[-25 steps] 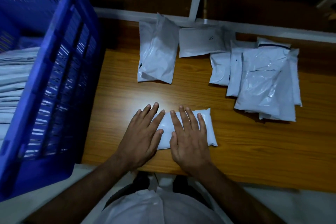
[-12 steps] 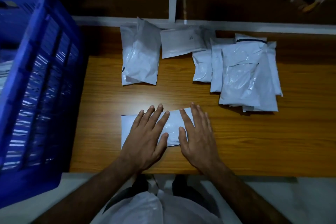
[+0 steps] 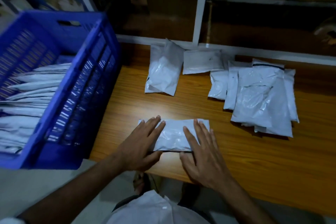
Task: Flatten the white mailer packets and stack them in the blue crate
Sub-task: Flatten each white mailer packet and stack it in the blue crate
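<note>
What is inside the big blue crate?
The blue crate holds white mailer packets stacked in layers. Its near wall hides the lower ones and the bottom.

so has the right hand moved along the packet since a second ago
Yes. The right hand slid right, toward the pile of packets, and now covers the pressed packet's right end, which showed before.
</note>
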Tool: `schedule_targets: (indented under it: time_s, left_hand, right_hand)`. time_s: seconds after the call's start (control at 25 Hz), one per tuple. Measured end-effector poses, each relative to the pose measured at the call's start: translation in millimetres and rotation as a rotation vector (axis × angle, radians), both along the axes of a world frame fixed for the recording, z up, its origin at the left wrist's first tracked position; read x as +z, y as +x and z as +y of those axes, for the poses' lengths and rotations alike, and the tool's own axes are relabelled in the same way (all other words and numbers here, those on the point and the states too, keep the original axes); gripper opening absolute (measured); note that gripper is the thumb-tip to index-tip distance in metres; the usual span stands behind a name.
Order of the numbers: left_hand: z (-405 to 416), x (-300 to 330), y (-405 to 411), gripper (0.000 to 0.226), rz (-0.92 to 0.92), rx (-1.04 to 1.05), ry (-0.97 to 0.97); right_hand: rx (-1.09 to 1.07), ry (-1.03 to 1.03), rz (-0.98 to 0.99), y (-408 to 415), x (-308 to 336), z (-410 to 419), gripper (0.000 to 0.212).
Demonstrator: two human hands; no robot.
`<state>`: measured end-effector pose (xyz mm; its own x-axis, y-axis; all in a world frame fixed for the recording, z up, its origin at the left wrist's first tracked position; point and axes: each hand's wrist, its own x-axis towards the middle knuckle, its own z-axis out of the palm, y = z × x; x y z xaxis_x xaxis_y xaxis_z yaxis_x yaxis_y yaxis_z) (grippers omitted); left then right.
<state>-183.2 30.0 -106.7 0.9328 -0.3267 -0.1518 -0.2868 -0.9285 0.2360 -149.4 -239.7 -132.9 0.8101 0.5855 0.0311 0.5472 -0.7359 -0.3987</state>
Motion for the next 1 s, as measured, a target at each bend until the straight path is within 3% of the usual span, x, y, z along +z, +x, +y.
schedule_targets:
  time_s: [0.28, 0.36, 0.48, 0.56, 0.76, 0.88, 1.0]
  left_hand:
    - [-4, 29, 9, 0.07, -0.134, 0.025, 0.117]
    - [0, 51, 13, 0.076, -0.178, 0.074, 0.163]
    - [4, 93, 22, 0.098, -0.396, 0.161, 0.284]
    - [16, 118, 25, 0.099, -0.481, 0.238, 0.345]
    - [94, 166, 17, 0.07, -0.583, 0.336, 0.426]
    - [161, 183, 9, 0.079, -0.556, 0.388, 0.421]
    - [235, 191, 12, 0.096, -0.584, 0.46, 0.412]
  right_hand:
    - [-0.02, -0.135, -0.188, 28, 17, 23, 0.1]
    - [0.009, -0.103, -0.268, 44, 38, 29, 0.098]
    - [0.071, -0.04, -0.416, 72, 82, 47, 0.094]
    - [0.109, -0.003, -0.48, 86, 109, 69, 0.095]
    - [0.17, 0.044, -0.507, 97, 157, 155, 0.096]
    - [0.194, 0.093, -0.548, 89, 173, 221, 0.077]
    - [0.197, 0.13, -0.554, 83, 183, 300, 0.073]
